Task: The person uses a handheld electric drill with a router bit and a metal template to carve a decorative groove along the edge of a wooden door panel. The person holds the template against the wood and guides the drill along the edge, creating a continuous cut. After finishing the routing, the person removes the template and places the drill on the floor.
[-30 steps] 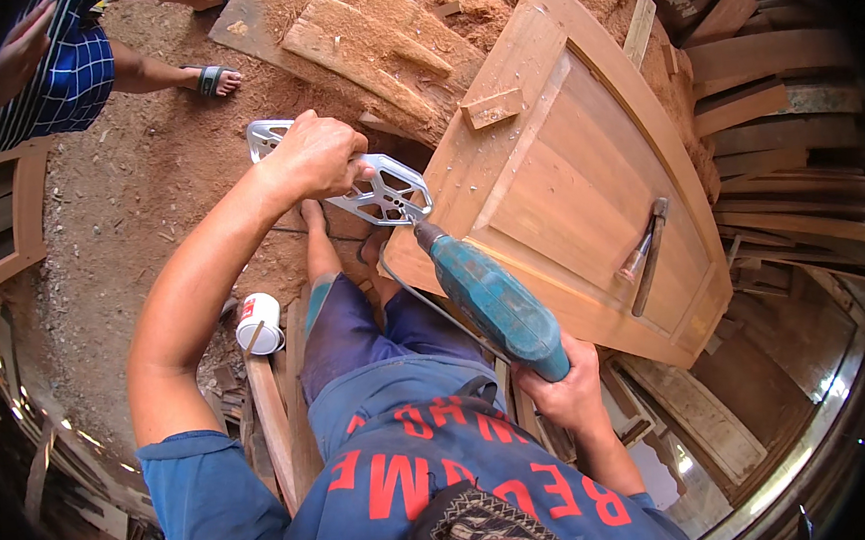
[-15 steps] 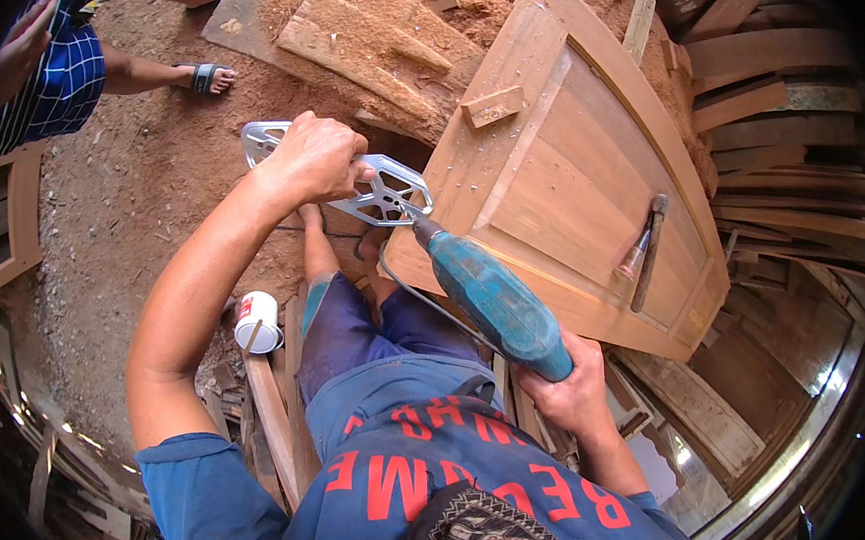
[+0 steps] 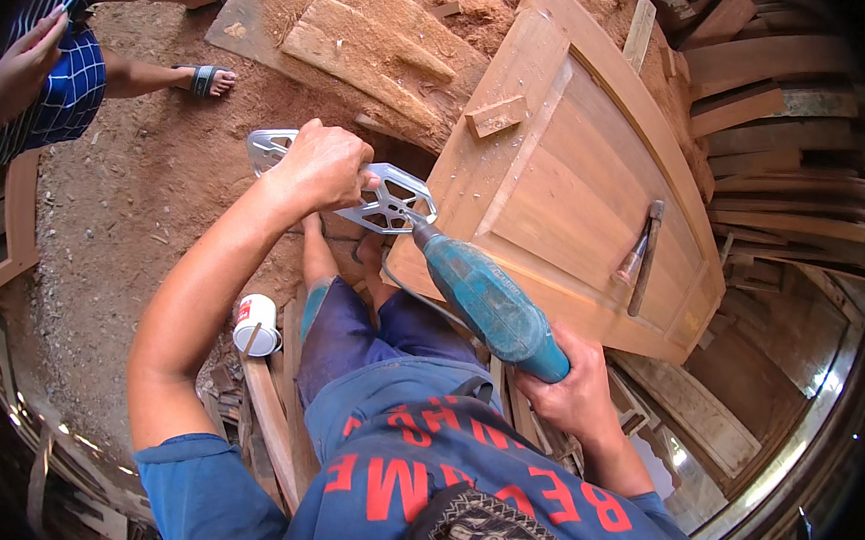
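Observation:
My left hand (image 3: 327,165) is closed around the middle of a long silver metal plate (image 3: 394,193) with angular cut-outs. My right hand (image 3: 567,376) grips the rear of a teal power drill (image 3: 484,291), whose handle is partly hidden. The drill's nose points away from me, its tip at the plate's right end, among the cut-outs. Whether the bit is inside a hole is too small to tell. Just right of the drill lies a wooden panel door (image 3: 587,179), bearing a small wood block (image 3: 497,117) and a hammer (image 3: 647,257) next to a chisel-like tool.
A white tub (image 3: 256,325) with a stick across it stands by my left knee. Sawdust-covered boards (image 3: 368,64) lie ahead, and stacked curved timber (image 3: 786,165) lines the right. Another person's sandalled foot (image 3: 209,80) and hand (image 3: 31,52) show at upper left. A dark cord runs below the drill.
My hands, the plate and the drill have shifted very slightly right and down, with the grip the same. The other person's hand at upper left has come further into view.

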Tool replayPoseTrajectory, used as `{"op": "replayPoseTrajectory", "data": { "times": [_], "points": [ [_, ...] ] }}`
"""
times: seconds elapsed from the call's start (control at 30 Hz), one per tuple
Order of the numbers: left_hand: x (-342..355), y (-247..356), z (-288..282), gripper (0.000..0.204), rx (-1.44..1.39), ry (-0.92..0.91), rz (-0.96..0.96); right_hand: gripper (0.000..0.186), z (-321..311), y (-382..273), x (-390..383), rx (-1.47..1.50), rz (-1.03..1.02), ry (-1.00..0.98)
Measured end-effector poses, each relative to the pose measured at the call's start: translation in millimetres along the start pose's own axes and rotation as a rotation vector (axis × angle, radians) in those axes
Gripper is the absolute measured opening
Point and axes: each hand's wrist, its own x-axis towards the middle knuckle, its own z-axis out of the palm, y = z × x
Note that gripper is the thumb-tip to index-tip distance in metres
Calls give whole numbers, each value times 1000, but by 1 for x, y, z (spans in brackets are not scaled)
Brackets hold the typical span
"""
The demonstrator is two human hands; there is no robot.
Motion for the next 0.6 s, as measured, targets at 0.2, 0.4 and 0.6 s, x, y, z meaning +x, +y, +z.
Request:
{"op": "replayPoseTrajectory", "data": {
  "times": [0.2, 0.4, 0.6],
  "points": [
    [-3, 1, 3, 30, -20, -19, -21, 32, 0, -6, 4, -6, -11, 4],
    [-6, 3, 2, 29, -30, -3, -36, 28, 2, -8, 10, -19, 3, 0],
    [-5, -1, -1, 30, -40, -3, -31, 27, -6, -16, 1, 93, 115, -3]
  ]
}}
